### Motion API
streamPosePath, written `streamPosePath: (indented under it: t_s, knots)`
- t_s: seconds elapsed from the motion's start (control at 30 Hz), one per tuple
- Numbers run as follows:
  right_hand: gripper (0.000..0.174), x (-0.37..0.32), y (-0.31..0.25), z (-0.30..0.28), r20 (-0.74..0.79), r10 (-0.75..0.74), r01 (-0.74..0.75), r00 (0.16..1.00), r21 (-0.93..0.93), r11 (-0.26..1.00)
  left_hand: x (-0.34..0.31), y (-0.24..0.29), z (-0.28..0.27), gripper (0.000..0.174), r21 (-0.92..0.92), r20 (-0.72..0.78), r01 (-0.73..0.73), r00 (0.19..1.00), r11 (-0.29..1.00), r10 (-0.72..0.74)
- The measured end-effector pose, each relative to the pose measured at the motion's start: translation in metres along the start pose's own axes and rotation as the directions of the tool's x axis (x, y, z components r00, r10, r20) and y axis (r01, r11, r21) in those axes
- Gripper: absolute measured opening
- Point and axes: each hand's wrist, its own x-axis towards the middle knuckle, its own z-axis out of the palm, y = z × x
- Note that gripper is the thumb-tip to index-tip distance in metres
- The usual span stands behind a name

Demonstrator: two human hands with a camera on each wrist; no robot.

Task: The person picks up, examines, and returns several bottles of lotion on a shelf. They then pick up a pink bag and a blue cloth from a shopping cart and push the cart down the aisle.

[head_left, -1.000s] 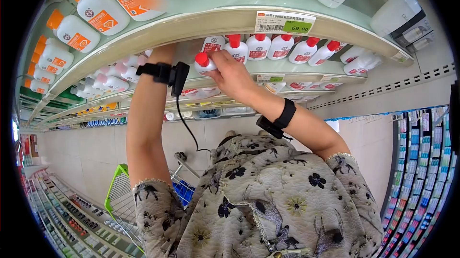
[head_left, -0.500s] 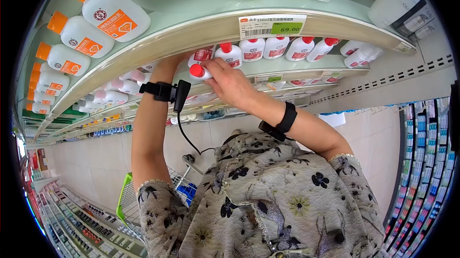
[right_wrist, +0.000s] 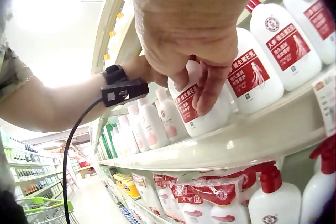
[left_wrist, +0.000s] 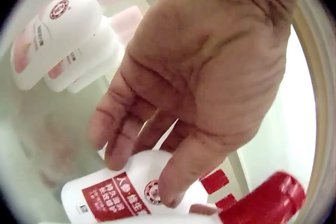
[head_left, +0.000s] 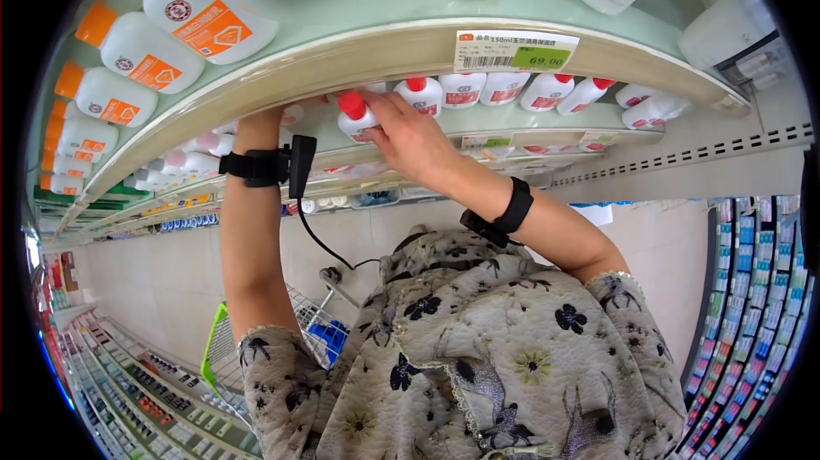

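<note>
My right hand (head_left: 410, 137) grips a white lotion bottle (head_left: 357, 125) with a red cap at the shelf's front edge. The right wrist view shows its red label (right_wrist: 186, 103) beside the curled fingers. My left hand (left_wrist: 210, 71) reaches under the upper shelf, mostly hidden in the head view. In the left wrist view its thumb lies across the front of a second white lotion bottle (left_wrist: 115, 195) with a red label, its fingers curled at the bottle's far side. Across the bottom of that view lies a red cap (left_wrist: 268, 200), close to that bottle.
More red-labelled bottles (head_left: 504, 87) line the shelf to the right. Pink-capped bottles (left_wrist: 60, 19) stand at the left. Overhead runs an upper shelf edge (head_left: 367, 48) with a price tag (head_left: 515, 51) and orange-capped bottles (head_left: 154, 63). A shopping cart (head_left: 224, 349) stands below.
The bottle in my right hand has turned more upright. My left wrist has shifted left, and the red-labelled bottle seen behind by the left hand is now mostly hidden in the head view.
</note>
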Motion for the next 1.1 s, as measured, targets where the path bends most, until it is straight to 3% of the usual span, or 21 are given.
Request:
streamPosePath:
  t_s: [0.23,0.5,0.9,1.1]
  knots:
    - [0.053,-0.005,-0.007,-0.005,-0.006,0.015,-0.016,1.0,-0.045,0.999,-0.018,0.007,-0.043,0.03,-0.097,-0.235,0.01,0.972,0.995,-0.033]
    - [0.054,-0.013,-0.003,-0.002,-0.028,-0.046,0.042,0.999,-0.119,0.992,0.002,0.034,0.012,0.03,0.091,-0.087,-0.158,0.982,0.983,0.166]
    - [0.049,-0.04,-0.012,-0.034,-0.013,-0.113,0.112,0.993,-0.059,0.992,0.005,0.039,0.043,0.029,0.169,-0.025,-0.139,0.989,0.976,0.145]
    - [0.049,-0.047,-0.004,-0.042,-0.02,-0.062,0.062,0.998,-0.008,0.998,0.007,0.036,0.042,0.029,0.167,-0.03,-0.126,0.991,0.978,0.133]
